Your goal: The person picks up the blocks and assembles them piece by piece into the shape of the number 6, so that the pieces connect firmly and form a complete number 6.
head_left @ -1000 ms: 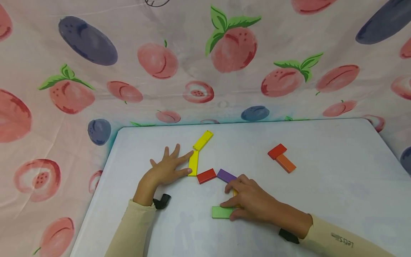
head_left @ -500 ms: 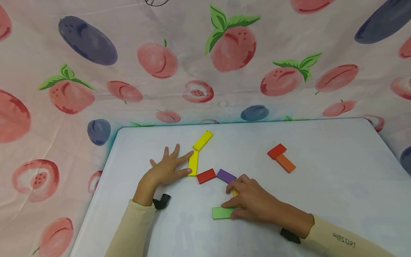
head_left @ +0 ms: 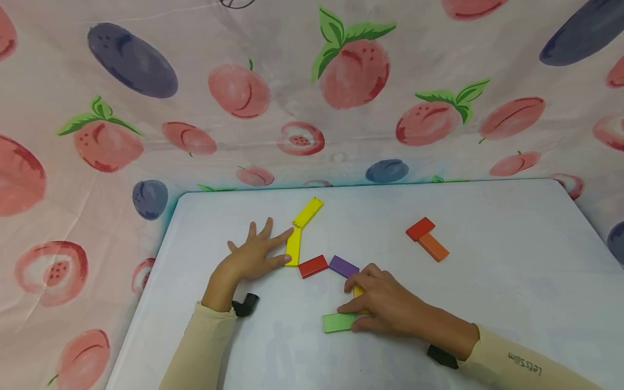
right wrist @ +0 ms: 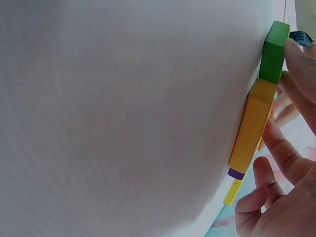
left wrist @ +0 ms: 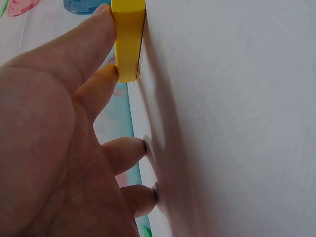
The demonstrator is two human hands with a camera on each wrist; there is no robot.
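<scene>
Pinching the near green block (head_left: 338, 323) in the right hand (head_left: 387, 303), with left hand (head_left: 252, 257) spread against the nearer yellow block (head_left: 294, 247), but risking skewing the adjoining amber block (right wrist: 252, 126) by overpushing

From my head, I look forward and down at the white table (head_left: 512, 303), standing far enough off to take in the patterned cloth (head_left: 283, 32) behind it and both my left hand (head_left: 252, 257) and my right hand (head_left: 387, 303). The left wrist view sits close and low, looking along my palm with the table on edge at its right; it shares the yellow block (left wrist: 130, 42) with the head view. The right wrist view is also low and near, the table filling its left; its green block (right wrist: 274, 57) and amber block (right wrist: 252, 128) show from above too.
</scene>
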